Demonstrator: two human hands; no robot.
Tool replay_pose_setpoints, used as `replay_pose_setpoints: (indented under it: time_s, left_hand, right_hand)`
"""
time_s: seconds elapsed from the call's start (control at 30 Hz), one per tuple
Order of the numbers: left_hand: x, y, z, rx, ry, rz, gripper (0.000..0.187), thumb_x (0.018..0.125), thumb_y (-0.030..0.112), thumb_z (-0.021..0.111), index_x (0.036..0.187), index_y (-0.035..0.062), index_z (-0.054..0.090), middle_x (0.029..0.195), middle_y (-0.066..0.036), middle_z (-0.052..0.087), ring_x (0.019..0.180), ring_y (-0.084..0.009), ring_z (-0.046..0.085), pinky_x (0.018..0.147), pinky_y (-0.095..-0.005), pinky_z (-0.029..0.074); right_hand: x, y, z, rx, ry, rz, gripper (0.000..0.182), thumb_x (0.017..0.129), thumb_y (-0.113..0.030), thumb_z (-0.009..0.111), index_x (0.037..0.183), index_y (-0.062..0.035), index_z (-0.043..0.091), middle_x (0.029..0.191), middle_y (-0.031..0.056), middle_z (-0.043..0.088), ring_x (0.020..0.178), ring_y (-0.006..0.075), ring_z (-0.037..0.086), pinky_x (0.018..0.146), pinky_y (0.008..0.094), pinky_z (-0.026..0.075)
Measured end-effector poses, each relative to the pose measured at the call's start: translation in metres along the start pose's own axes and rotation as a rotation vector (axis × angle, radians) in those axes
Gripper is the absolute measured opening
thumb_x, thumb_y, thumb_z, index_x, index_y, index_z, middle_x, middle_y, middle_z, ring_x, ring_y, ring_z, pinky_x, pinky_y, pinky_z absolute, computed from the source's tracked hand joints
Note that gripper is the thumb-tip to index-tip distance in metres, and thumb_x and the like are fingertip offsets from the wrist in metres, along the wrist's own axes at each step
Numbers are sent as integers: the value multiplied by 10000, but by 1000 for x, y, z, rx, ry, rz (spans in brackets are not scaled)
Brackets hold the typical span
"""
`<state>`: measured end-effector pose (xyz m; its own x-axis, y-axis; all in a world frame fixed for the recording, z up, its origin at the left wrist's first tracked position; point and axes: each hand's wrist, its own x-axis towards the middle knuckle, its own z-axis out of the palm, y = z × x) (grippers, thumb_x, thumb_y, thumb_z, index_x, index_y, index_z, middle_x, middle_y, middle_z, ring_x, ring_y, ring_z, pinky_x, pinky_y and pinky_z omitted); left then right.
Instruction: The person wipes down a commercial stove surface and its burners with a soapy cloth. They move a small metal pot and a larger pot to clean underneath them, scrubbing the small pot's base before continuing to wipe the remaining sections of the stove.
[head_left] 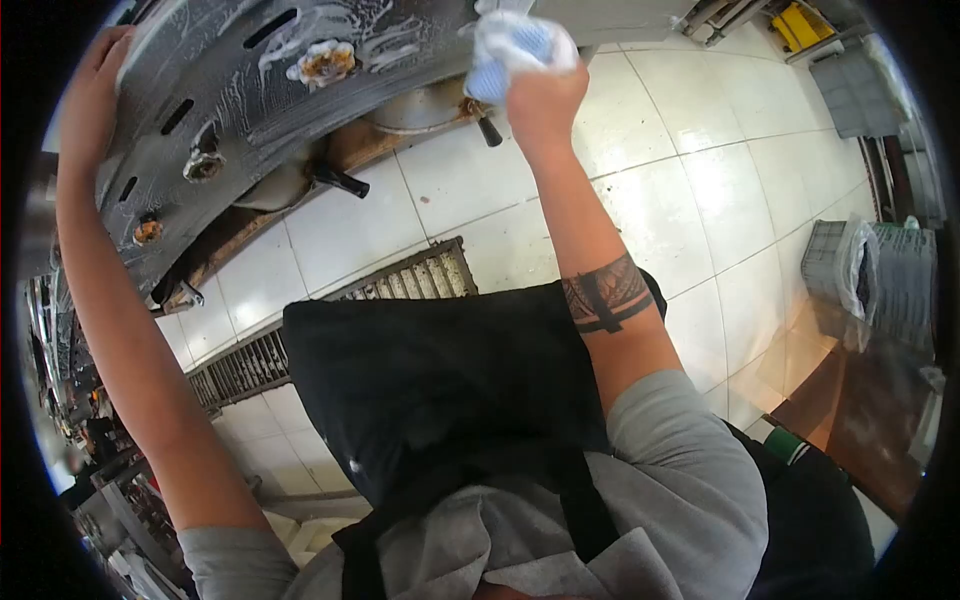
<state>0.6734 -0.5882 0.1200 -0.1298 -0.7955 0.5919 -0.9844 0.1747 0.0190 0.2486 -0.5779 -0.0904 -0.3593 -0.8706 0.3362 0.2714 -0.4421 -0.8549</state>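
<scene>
My right hand is closed around a foamy blue-and-white cloth, pressed near the right end of a soapy metal panel. At the far left, my left hand lies against the panel's other end, fingers stretched out along its edge and holding nothing that I can see. White suds streak the metal. Rusty round fittings and narrow slots run along its face. Under the panel's lower edge, black handles stick out.
White floor tiles lie below, crossed by a metal drain grate. Grey crates stand at the right, one with a plastic bag on it. A yellow object is at the upper right. Cluttered racks line the lower left.
</scene>
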Motion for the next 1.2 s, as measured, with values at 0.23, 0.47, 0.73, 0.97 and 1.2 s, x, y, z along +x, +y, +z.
replay_pose_setpoints:
  time_s: [0.23,0.47,0.73,0.97,1.2]
  left_hand:
    - [0,-7,-3,-30,-66,-12,409,1044,396,508,1300,109,646,1215,-80,659,1133,-210,619,1023,-318,425]
    - [-7,79,-27,-116,-49,-106,414,921,263,553,1075,-115,623,1059,-321,658,1054,-466,613,983,-501,451]
    - [-20,99,-25,-112,36,-188,297,971,262,568,1056,-5,667,1042,-169,688,1015,-290,633,938,-369,475]
    - [-21,96,-25,-127,22,-136,282,963,254,574,1032,-2,672,970,-162,698,946,-260,638,893,-370,486]
    - [-19,89,-28,-91,30,-98,294,953,257,566,1041,-1,676,980,-171,699,956,-270,639,904,-380,486]
  right_hand:
    - [16,9,-10,43,2,-93,201,871,-42,709,1063,15,696,953,27,681,869,131,628,764,290,512]
    - [-46,10,11,-351,-278,102,294,832,-167,794,1075,-28,705,1013,53,714,909,163,663,831,326,532]
    - [-14,-27,112,-629,-567,-1102,194,795,-17,765,979,-77,772,1026,24,748,950,186,688,928,344,503]
    - [0,-14,116,-387,-445,-1304,209,750,-88,784,953,-139,792,952,-19,737,906,215,664,852,439,470]
    - [-22,7,98,-453,-503,-865,173,792,-82,731,953,-109,787,970,46,746,931,245,662,945,356,419]
